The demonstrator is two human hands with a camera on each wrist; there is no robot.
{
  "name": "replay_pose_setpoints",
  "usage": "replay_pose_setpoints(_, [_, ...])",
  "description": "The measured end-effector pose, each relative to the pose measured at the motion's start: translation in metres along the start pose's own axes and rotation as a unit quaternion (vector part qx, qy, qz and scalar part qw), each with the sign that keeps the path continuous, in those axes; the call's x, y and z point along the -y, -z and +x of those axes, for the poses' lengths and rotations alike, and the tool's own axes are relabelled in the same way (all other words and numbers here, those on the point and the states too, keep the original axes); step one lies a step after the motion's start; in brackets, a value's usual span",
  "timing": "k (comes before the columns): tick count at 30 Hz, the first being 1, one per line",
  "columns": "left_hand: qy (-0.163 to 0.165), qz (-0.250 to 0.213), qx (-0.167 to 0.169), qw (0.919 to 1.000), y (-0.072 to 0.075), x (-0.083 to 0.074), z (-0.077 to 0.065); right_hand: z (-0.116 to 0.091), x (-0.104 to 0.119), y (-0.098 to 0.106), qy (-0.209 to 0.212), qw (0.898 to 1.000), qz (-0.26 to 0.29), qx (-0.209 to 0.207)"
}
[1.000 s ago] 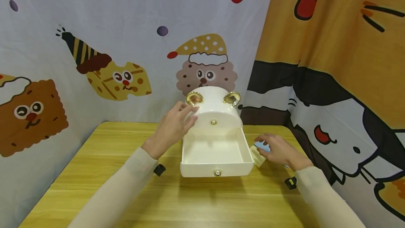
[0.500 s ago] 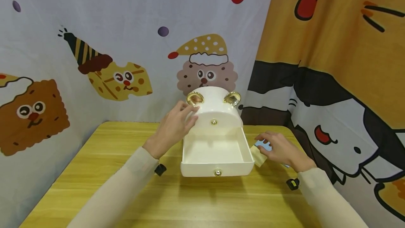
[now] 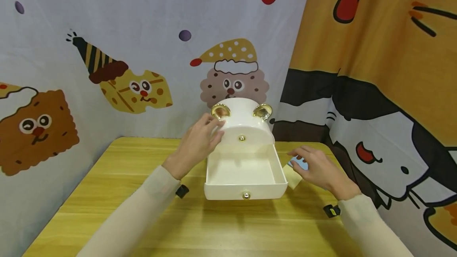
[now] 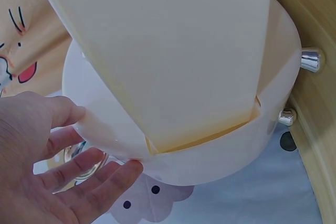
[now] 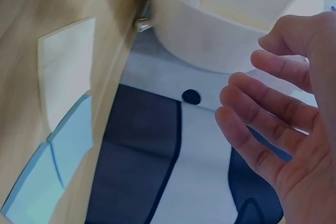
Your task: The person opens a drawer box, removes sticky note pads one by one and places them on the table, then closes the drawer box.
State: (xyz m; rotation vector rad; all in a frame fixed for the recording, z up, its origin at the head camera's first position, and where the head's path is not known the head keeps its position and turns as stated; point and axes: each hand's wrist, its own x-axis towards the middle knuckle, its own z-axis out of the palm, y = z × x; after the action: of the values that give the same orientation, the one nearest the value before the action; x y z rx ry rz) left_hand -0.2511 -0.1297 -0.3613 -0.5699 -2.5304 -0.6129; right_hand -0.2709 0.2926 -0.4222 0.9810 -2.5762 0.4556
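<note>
A white drawer box (image 3: 246, 123) with two gold ears stands on the table, its lower drawer (image 3: 246, 190) pulled out with a bare white inside. My left hand (image 3: 197, 140) touches the box's upper left side; in the left wrist view its fingers (image 4: 113, 182) and thumb rest loosely at the rounded edge. Over the table right of the drawer, my right hand (image 3: 319, 167) hovers with loosely bent, spread fingers and holds nothing. Below it lie a yellow sticky note pad (image 3: 292, 177) and a blue one (image 3: 299, 163). The right wrist view also shows a pale green pad (image 5: 32, 190).
The wooden table (image 3: 150, 217) extends in front and to the left of the box. A printed curtain (image 3: 150, 19) hangs close behind it, and an orange one (image 3: 392, 58) borders the right side. Gold knobs (image 3: 246, 195) stick out from the drawer fronts.
My right hand has lifted slightly and drifted a little to the right, showing more of the blue pad. The left hand stays at the box; the drawer and pads look unmoved.
</note>
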Motion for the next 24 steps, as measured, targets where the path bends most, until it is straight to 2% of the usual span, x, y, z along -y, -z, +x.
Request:
replay_pose_setpoints(5, [-0.005, 0.010, -0.004, 0.9999, -0.001, -0.001, 0.000, 0.002, 0.009, 0.004, 0.039, 0.998, -0.020, -0.051])
replay_pose_setpoints(8, [-0.012, 0.014, -0.008, 0.9998, -0.001, 0.000, 0.000, 0.003, 0.015, 0.008, 0.049, 0.996, -0.027, -0.069])
replay_pose_setpoints(15, [-0.015, 0.013, -0.007, 0.9998, -0.001, -0.001, -0.001, 0.003, 0.034, 0.018, 0.060, 0.994, -0.025, -0.090])
replay_pose_setpoints(24, [-0.005, 0.009, -0.001, 1.0000, -0.001, -0.001, -0.001, 0.006, 0.057, 0.024, 0.111, 0.988, -0.034, -0.106])
